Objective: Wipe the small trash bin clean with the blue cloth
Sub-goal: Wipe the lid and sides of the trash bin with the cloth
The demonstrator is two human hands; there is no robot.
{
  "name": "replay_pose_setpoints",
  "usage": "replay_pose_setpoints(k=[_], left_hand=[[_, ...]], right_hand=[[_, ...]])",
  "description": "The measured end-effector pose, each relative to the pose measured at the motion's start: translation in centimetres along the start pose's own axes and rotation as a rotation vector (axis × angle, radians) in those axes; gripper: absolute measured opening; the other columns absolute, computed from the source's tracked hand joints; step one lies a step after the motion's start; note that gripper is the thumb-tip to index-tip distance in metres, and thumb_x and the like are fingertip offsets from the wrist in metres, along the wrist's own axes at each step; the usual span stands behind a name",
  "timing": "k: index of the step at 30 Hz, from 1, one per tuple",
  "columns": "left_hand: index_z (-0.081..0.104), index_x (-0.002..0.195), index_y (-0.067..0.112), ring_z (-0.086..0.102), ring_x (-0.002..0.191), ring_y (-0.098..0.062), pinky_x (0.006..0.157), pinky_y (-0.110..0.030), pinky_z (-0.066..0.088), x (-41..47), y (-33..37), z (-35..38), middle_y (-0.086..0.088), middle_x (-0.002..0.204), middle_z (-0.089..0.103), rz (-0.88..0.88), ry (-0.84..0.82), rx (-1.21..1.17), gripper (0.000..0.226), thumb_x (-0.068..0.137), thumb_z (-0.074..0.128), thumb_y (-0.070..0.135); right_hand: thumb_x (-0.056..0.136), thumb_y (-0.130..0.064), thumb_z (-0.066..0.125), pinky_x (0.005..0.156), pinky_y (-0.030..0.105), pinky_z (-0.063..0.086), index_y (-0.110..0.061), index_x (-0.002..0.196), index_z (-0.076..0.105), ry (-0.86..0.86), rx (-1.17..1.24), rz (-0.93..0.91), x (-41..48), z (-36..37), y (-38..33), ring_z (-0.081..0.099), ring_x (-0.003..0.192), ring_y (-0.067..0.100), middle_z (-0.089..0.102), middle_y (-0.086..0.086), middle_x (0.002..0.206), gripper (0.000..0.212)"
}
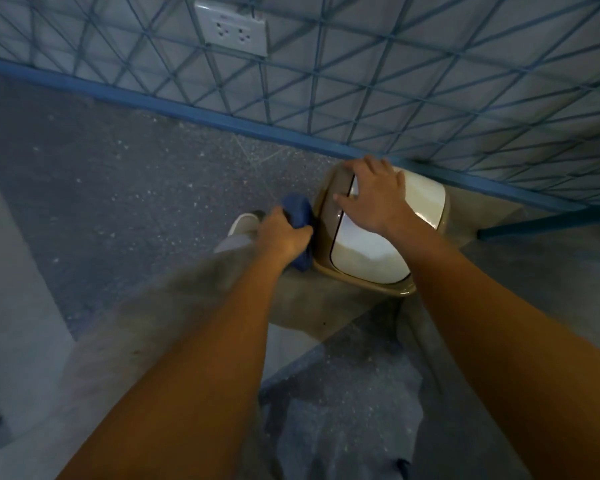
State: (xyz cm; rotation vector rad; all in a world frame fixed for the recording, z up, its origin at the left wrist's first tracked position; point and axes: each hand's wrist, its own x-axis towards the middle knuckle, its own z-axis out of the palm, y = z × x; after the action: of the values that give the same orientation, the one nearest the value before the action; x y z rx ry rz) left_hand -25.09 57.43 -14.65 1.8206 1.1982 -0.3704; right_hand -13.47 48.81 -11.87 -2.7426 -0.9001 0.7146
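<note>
Gripping the blue cloth (300,216), the left hand (283,233) has its fingers curled tight round a bunched wad of it. Cloth sticks out above the knuckles and again below the hand, toward the bin's near corner.

Cloth is pressed against the left side of the small trash bin (328,216), just under the tan rim. Left hand sits just beside the bin, cloth between hand and bin wall. Can't tell how much of the cloth actually touches; the contact face is hidden by the hand.

Right hand (373,195) lies flat on top of the bin, palm down, fingers spread wide. Fingertips reach the far-left corner of the tan frame, thumb points left across the edge of the white swing lid (371,251). It grasps nothing, just rests on the lid and frame.

Bin location: on the speckled floor (125,188), tucked in the corner against the wall with the blue diamond grille (395,84). Blue baseboard (187,112) runs right behind it. Bin is between the two forearms, well forward of the body, seen from above. Lid looks closed, glossy, with a highlight on the right side.

Person's left leg in grey trousers (174,306) and a light shoe (245,221) are just left of the cloth hand. White wall socket (231,29) is up high, well apart from the bin.
</note>
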Motion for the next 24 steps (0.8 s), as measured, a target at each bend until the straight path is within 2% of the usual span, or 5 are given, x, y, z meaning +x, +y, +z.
replay_pose_setpoints(k=[6,8,11,15,24], left_hand=[[0.050,0.126,0.004,0.048,0.122,-0.031,0.098,-0.039,0.041,-0.9,0.4,0.5,-0.015,0.132,0.052,-0.326,-0.287,-0.643,0.043,0.093,0.045,0.031],[0.047,0.126,0.001,0.048,0.123,-0.033,0.097,-0.040,0.042,-1.4,0.3,1.2,-0.020,0.132,0.051,-0.309,-0.327,-0.656,0.036,0.095,0.044,0.018],[0.042,0.125,0.001,0.049,0.119,-0.029,0.095,-0.035,0.042,-1.8,-0.9,3.2,-0.020,0.124,0.052,-0.117,-0.221,-0.582,0.035,0.091,0.050,0.003],[0.037,0.135,0.010,0.047,0.124,-0.028,0.098,-0.033,0.039,-1.4,-2.2,5.5,-0.013,0.135,0.048,-0.070,-0.081,-0.611,0.050,0.089,0.056,0.015],[0.061,0.113,0.010,0.057,0.110,-0.034,0.093,-0.040,0.045,0.4,-0.5,5.9,-0.023,0.116,0.059,0.008,0.077,-0.707,0.031,0.090,0.054,0.029]], right_hand=[[0.084,-0.026,0.060,0.116,0.050,0.006,-0.018,0.134,0.040,-0.004,0.002,-0.097,-0.7,-0.1,1.0,0.013,0.143,0.029,0.027,0.009,0.151,0.055],[0.084,-0.024,0.060,0.116,0.050,0.002,-0.018,0.135,0.039,-0.021,0.020,-0.131,-1.1,-0.3,1.4,0.010,0.144,0.029,0.025,0.008,0.153,0.055],[0.087,-0.026,0.059,0.116,0.047,-0.002,-0.017,0.139,0.034,-0.041,0.047,-0.166,-1.5,-0.6,2.0,0.005,0.146,0.028,0.019,0.007,0.156,0.058],[0.089,-0.030,0.056,0.117,0.045,-0.002,-0.014,0.147,0.018,-0.062,-0.008,-0.170,-1.4,-0.6,1.9,0.004,0.146,0.027,0.014,0.006,0.157,0.071],[0.094,-0.034,0.047,0.117,0.043,-0.004,-0.014,0.148,0.006,-0.113,-0.114,-0.167,-1.3,-0.6,1.9,-0.003,0.146,0.025,0.005,0.004,0.159,0.072]])
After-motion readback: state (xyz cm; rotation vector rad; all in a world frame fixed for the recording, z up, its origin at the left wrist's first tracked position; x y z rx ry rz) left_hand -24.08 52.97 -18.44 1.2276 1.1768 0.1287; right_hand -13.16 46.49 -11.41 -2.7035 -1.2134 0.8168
